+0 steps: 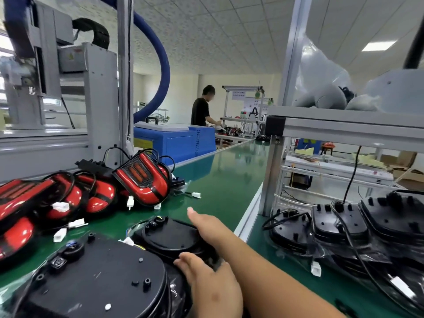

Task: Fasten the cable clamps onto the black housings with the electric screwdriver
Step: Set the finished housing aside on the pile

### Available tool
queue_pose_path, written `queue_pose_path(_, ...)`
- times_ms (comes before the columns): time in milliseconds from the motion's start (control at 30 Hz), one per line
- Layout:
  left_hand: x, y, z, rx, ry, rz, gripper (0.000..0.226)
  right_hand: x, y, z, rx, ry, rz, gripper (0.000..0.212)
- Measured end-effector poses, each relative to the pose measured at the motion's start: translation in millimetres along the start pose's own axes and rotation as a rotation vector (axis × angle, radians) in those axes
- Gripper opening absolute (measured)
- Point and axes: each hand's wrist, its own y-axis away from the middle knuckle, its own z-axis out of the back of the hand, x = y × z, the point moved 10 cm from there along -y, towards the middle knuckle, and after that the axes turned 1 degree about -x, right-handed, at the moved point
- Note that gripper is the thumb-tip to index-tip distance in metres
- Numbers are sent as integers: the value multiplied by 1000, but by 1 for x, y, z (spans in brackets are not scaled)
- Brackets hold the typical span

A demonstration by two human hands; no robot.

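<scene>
Black oval plastic housing (169,239) is sitting on the green desk (229,180), my left hand (206,285) gripping its near rim. My right hand (206,228) is touching it too, though I cannot tell its grip. I am fearing it skidding and snagging the white wire connector (128,241) beside it.

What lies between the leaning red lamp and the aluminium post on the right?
Green belt carrying one white connector near the lamp; head view.
</scene>
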Motion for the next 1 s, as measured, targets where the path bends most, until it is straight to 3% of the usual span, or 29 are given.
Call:
queue_pose_path(167,-16,16,-5,-31,56,-77,81,-4,29,74,-281,-44,9,48)
queue_pose_path(267,-31,24,-23,9,37,-180,80,-11,56,128,-399,25,45,61)
queue_pose_path(367,-48,31,-65,201,27,-255,75,-20,90,184,-474,20,75,27)
queue_pose_path(500,-75,47,-144,490,97,-292,58,-40,131,264,-606,63,52,36)
queue_pose_path(733,-117,88,-265,772,81,-297,51,-57,217,389,-932,276,107,31)
queue_pose_path(900,-129,93,-315,768,6,-255,48,-79,271,448,-1247,436,72,30)
queue_pose_path(1000,-138,97,-327,713,-41,-233,39,-118,267,463,-1140,422,-168,40)
